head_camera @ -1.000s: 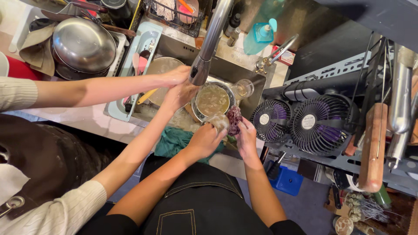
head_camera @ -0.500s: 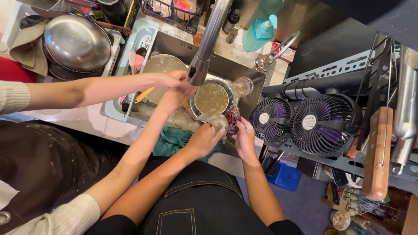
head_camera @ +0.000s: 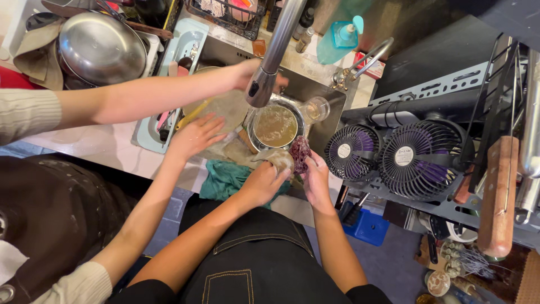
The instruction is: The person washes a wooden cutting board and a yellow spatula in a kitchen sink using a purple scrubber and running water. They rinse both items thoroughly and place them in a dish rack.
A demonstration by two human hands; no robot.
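My left hand (head_camera: 264,181) grips a pale cloth (head_camera: 279,159) | my right hand (head_camera: 315,177) grips a dark scrubber (head_camera: 299,153), beside the pot (head_camera: 275,126) | risk: wet scrubber could slip into the sink (head_camera: 315,90).

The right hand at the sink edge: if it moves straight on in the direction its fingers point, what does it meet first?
The right hand points up-frame into the sink and already touches the dark purple clump. Beyond that, probably the round metal bowl of murky liquid, though depth is unclear.
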